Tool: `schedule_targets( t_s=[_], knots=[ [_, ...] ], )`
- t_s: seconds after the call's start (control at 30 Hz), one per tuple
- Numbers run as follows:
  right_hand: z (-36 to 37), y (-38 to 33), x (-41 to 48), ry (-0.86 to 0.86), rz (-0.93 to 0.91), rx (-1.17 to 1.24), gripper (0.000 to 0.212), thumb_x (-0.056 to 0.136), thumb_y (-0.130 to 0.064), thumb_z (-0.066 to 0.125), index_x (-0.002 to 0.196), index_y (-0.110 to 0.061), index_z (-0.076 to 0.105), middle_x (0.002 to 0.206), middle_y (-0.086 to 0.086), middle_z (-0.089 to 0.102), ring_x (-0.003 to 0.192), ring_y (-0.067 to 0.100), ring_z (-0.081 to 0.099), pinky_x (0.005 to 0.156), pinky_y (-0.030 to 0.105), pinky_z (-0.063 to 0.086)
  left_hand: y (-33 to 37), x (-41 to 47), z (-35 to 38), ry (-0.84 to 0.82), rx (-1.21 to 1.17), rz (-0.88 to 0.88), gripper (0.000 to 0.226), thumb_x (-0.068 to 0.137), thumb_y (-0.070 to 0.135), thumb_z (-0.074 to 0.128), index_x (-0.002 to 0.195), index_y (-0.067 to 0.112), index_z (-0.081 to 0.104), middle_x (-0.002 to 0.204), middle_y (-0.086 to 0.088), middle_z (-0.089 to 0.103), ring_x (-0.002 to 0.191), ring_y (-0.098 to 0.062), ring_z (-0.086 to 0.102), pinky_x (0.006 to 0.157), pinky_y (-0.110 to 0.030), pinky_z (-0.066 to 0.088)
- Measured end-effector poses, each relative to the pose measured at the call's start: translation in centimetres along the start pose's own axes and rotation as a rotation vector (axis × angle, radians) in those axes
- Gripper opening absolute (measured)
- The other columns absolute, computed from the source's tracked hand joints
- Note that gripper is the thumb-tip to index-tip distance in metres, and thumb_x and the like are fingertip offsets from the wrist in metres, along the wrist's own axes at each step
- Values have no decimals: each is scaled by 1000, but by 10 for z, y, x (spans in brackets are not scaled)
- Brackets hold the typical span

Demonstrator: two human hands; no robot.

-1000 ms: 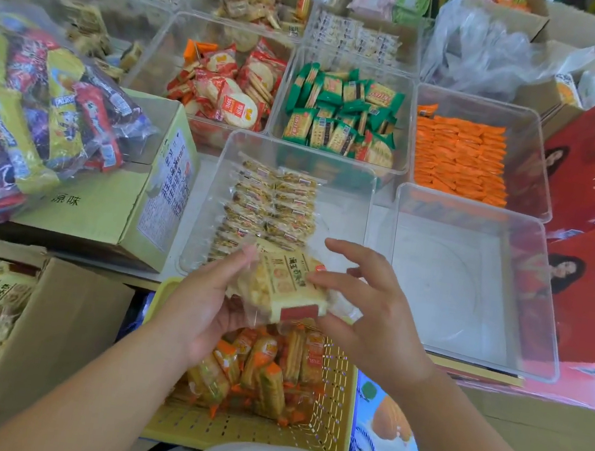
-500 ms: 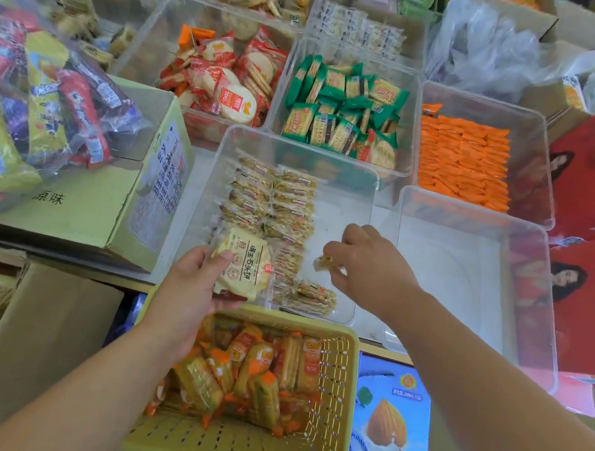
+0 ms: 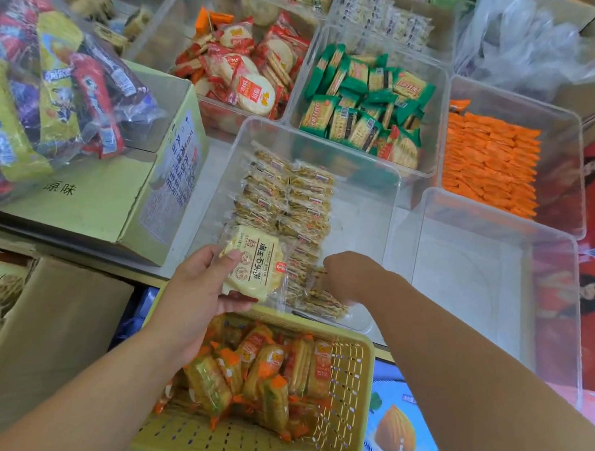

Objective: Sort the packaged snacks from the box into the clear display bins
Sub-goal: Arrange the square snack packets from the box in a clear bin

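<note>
While the left hand grips the yellow pack's left edge, the right hand hides its fingers.

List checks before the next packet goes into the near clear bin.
1. Grip of left hand on yellow snack bag: ok, thumb on its face, fingers underneath.
2. Packet held in right hand: cannot tell, its fingers are hidden and blurred.
3. Free floor in clear bin, right of the packet rows: ok.
4. Rows straight: not ok, the nearest packets by the right hand lie askew.
</note>
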State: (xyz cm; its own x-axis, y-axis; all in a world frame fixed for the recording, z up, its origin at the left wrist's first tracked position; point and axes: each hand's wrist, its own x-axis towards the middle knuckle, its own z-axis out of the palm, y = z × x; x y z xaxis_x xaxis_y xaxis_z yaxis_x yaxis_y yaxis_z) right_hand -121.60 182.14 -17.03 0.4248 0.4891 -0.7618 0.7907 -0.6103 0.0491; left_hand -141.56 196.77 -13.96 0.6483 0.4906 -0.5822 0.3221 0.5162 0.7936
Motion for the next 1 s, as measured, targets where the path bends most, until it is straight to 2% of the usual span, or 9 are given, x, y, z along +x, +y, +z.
schedule_targets(
  t_s=[0.07,0.13,0.23,0.4,0.5,0.6,0.7,0.8,1.0],
  knots=[
    [0,-4,1,-46,-16,-22,23,97,0,54,114,-6,68,102,8,66,84,23,62,58,27,44,1,-1,1,6,-20,-12,19,105,28,57,114,15,67,103,-4,79,85,-21,77,67,-35,63],
    [4,-7,3,-42,-1,0,28,94,1,52,116,-8,67,104,6,66,93,26,63,79,35,50,3,-1,1,12,-26,-21,19,105,28,57,113,14,66,103,-4,79,85,-21,77,65,-34,64],
    [8,-9,4,-28,44,43,27,94,-1,48,113,-11,64,101,2,65,101,27,60,108,48,36,3,-1,2,15,-31,-32,20,104,28,58,114,14,66,104,-4,79,87,-22,78,65,-34,64],
    [6,-11,-7,61,85,263,29,103,-26,41,96,-10,65,87,3,61,86,25,60,74,36,44,6,-3,1,21,-86,-72,21,104,28,58,116,13,68,105,-6,79,86,-22,77,63,-33,62],
    [-1,-10,-23,147,82,385,38,101,-45,45,81,-15,58,84,3,60,86,26,59,70,34,46,13,-3,1,36,-138,-111,23,104,26,59,117,9,68,99,-6,80,82,-24,77,60,-32,61],
    [-3,-3,-46,364,52,528,30,97,-51,55,97,-24,66,101,-3,69,98,19,62,82,36,52,19,-3,3,50,-172,-142,23,103,24,59,113,7,71,100,-11,80,75,-25,77,56,-32,61],
    [4,0,-75,611,-164,693,51,90,-40,72,137,-35,54,136,-8,61,123,14,57,103,38,49,25,-3,11,22,-204,-174,21,101,23,61,109,7,72,96,-14,80,69,-26,77,51,-31,60],
    [8,-6,-90,830,-397,503,81,80,-33,84,149,-38,42,161,0,37,145,23,39,112,38,39,28,-3,26,-73,-35,-136,24,98,27,66,113,9,68,83,-16,78,60,-26,74,44,-27,56],
    [11,-1,-92,1057,-530,347,63,73,3,80,132,-14,68,137,8,64,132,32,56,103,51,50,36,2,42,-261,78,-208,39,95,45,66,122,17,67,83,-19,75,54,-25,68,46,-30,55]
  ],
)
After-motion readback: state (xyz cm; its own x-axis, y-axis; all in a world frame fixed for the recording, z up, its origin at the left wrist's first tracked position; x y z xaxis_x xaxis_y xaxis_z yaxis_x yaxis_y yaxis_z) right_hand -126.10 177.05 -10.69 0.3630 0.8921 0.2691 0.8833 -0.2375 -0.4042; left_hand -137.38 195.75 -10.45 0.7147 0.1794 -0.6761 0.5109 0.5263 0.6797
